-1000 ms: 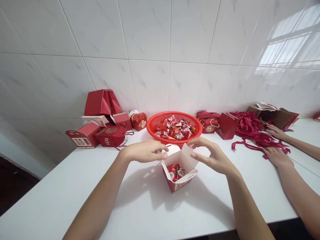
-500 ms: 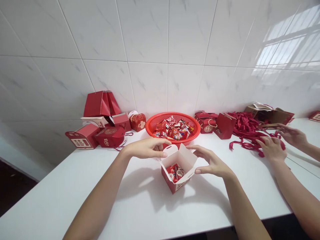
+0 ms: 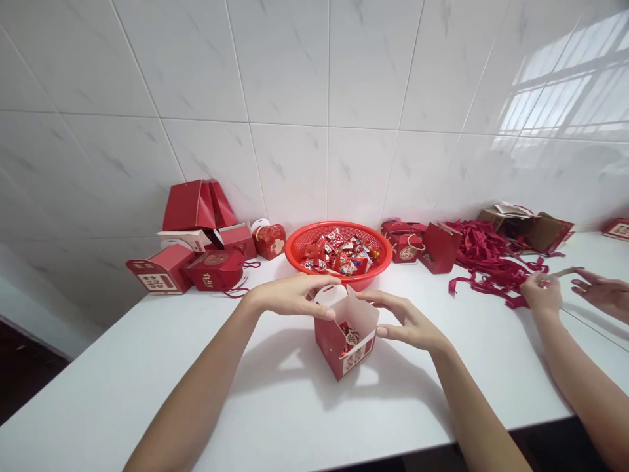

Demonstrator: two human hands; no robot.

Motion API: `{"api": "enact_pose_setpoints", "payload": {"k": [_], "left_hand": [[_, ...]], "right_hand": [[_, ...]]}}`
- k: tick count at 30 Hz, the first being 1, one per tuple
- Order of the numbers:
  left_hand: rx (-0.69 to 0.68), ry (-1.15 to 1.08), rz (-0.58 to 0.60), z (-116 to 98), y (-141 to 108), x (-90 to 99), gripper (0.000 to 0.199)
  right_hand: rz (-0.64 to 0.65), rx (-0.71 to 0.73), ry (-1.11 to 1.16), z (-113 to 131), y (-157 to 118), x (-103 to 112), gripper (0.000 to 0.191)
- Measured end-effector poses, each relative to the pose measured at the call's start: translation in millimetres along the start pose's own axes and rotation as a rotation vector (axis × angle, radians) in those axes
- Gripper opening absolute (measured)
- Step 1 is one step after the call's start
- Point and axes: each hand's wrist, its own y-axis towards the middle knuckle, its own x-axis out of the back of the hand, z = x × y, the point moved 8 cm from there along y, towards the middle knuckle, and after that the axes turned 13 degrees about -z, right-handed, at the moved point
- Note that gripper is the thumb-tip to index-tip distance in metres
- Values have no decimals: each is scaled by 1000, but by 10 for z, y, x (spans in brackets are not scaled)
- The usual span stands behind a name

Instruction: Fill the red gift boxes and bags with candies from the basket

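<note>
The wall (image 3: 289, 59) is shiny white tile with gray streaks. At the upper right, a bright window reflection (image 3: 555, 101) shows bars. The desk (image 3: 147, 400) below is white, and dark floor (image 3: 24, 370) shows at the lower left

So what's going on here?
The person's left hand and right hand are at opposite sides of a small red box. Its top is open, with wrapped packets inside. A red basket holding more stands just behind. Off right, a co-worker's hands are near dark red ribbons.
</note>
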Motion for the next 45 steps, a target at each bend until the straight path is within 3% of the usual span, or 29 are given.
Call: {"api": "enact_pose_setpoints", "payload": {"k": [9,17,23,28,33,36,41,45], "left_hand": [[64,140,-94,-53,65,-149,77],[84,231,-19,-60,93,-264,36],[43,196,40,-46,24,-237,23],[48,174,84,-81,-36,-234,33],[61,154,103,-93,-13,-353,41],[73,114,85,-83,26,-408,42],[65,113,67,-45,90,-433,49],[66,82,49,-10,144,-442,54]], "right_hand": [[-53,-45,9,-74,-7,-98,55],[-266,34,-147,-91,62,-167,31],[-322,136,-174,-50,68,-231,21],[-476,153,-239,-82,49,-143,19],[-613,135,-355,-99,23,-67,19],[-553,129,-376,-63,-1,-118,20],[-338,44,-423,-111,-149,-211,76],[-189,-71,-391,-278,-266,-200,95]]}}
